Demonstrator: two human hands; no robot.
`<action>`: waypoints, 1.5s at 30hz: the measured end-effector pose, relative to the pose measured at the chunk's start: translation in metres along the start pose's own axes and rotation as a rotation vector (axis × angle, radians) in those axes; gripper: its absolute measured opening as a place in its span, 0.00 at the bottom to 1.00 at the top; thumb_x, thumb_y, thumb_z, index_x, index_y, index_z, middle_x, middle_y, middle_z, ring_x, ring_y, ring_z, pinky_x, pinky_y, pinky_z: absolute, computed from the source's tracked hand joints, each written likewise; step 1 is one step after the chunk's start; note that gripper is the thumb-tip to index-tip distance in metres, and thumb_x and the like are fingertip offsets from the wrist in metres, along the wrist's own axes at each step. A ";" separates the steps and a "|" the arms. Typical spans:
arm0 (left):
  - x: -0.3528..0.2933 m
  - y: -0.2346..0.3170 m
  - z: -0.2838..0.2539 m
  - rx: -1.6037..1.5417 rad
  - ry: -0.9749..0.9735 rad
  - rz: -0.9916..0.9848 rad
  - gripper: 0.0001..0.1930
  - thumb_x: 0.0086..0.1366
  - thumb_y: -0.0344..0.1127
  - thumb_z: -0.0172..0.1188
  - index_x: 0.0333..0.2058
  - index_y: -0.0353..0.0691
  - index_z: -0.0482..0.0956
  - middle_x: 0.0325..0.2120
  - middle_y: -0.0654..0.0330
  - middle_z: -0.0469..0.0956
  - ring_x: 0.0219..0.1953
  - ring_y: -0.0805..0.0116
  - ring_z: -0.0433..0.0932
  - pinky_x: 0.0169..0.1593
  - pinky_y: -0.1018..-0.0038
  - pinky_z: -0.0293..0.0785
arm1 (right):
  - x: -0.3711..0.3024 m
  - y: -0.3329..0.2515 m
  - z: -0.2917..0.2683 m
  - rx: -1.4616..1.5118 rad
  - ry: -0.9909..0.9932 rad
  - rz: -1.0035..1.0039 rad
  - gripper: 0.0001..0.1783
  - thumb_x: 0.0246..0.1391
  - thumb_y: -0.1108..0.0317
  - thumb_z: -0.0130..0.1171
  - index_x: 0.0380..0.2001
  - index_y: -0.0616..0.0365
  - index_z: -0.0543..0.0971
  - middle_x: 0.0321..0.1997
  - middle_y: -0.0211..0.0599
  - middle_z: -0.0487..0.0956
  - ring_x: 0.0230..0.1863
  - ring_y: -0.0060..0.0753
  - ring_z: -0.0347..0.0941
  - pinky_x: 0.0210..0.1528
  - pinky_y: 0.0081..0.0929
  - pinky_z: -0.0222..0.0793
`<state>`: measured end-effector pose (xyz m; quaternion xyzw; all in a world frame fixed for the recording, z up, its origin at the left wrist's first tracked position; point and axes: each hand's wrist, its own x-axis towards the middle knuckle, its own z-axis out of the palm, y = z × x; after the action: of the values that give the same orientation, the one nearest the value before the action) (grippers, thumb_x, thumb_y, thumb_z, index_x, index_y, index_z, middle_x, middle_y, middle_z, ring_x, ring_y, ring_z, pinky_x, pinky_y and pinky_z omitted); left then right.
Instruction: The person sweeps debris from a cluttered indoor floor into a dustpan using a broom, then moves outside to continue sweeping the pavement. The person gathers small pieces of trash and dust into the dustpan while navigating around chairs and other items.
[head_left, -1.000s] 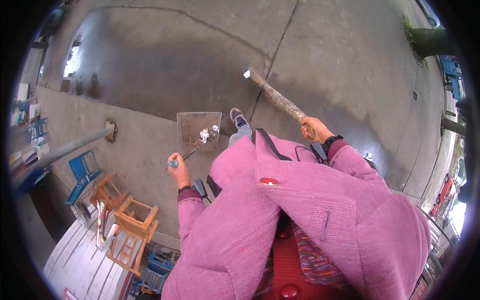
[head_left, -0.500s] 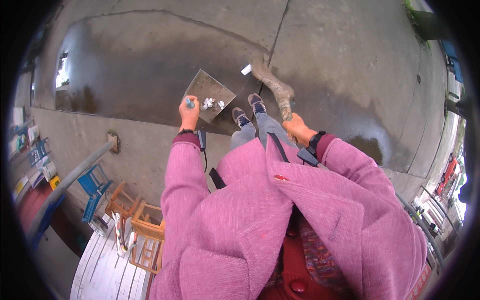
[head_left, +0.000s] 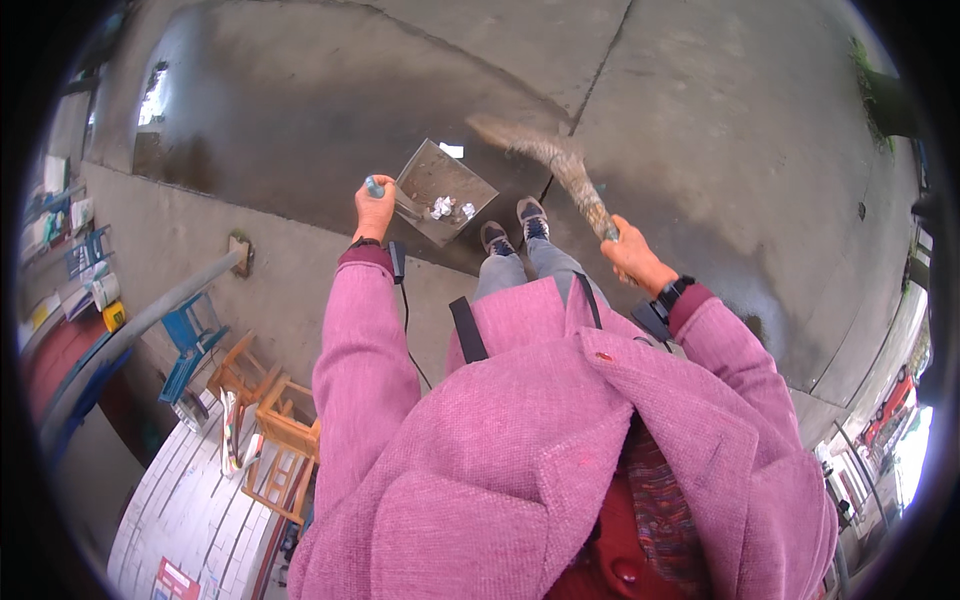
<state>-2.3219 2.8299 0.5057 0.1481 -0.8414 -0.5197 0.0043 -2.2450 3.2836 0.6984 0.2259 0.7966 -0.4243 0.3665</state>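
Straw broom slants over wet concrete pavement, bristles blurred; concrete extends beyond and to the right. Dustpan is left of the broom, right edge near the shoes. Right hand closed around broom handle; left hand gripping dustpan's blue-tipped handle. Two crumpled papers inside, toward the near right edge. Flat white paper just outside the far edge, near bristles.

No readable text here: a red-and-white panel, between the white worktop's side edges, stays illegibly small.
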 end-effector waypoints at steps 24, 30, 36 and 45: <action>-0.046 -0.030 -0.025 -0.117 0.433 -0.130 0.02 0.54 0.29 0.61 0.25 0.38 0.77 0.21 0.70 0.75 0.26 0.80 0.71 0.31 0.77 0.70 | 0.062 -0.021 -0.042 -0.253 -0.150 -0.253 0.21 0.42 0.73 0.48 0.44 0.57 0.70 0.20 0.39 0.71 0.16 0.32 0.69 0.18 0.32 0.66; -0.121 -0.012 -0.091 -0.162 0.628 -0.232 0.04 0.56 0.30 0.58 0.26 0.38 0.80 0.20 0.69 0.77 0.25 0.81 0.73 0.31 0.79 0.70 | 0.080 -0.048 -0.076 0.371 -0.202 0.256 0.07 0.47 0.73 0.49 0.32 0.52 0.66 0.16 0.30 0.67 0.11 0.23 0.61 0.10 0.19 0.60; -0.156 0.013 -0.142 -0.109 0.882 -0.544 0.09 0.57 0.38 0.59 0.27 0.39 0.81 0.20 0.64 0.79 0.26 0.77 0.77 0.33 0.77 0.72 | 0.108 -0.090 -0.076 0.624 -0.248 0.240 0.05 0.50 0.69 0.51 0.29 0.52 0.65 0.16 0.29 0.66 0.14 0.21 0.62 0.12 0.16 0.60; -0.066 -0.051 -0.181 -0.431 1.115 -0.480 0.03 0.53 0.30 0.61 0.24 0.37 0.79 0.19 0.69 0.75 0.23 0.80 0.71 0.29 0.78 0.69 | 0.165 -0.246 -0.044 0.898 -0.220 0.389 0.08 0.46 0.68 0.54 0.23 0.51 0.64 0.14 0.24 0.64 0.14 0.19 0.64 0.14 0.13 0.65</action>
<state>-2.2176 2.6676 0.5535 0.5759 -0.5331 -0.5086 0.3543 -2.5306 3.1966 0.7125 0.4598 0.4350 -0.6704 0.3872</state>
